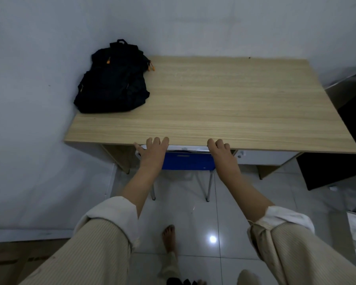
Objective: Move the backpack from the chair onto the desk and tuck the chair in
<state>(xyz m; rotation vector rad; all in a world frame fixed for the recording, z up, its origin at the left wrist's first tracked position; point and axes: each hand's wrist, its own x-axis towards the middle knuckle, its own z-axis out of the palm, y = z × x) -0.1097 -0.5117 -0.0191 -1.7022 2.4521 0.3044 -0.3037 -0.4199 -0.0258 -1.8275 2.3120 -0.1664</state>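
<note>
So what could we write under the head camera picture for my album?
Both hands push the blue chair under the wooden desk; black backpack on top.

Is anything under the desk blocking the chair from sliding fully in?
Nothing visible does. Left hand and right hand rest on the chair back at the desk edge; the space beneath is mostly hidden.

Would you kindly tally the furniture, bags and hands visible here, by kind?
Light wooden desk: 1
Blue chair with metal legs: 1
Black backpack with orange zipper pulls: 1
Bare hands: 2, left hand and right hand, both on the chair's back
Total: 5
</note>
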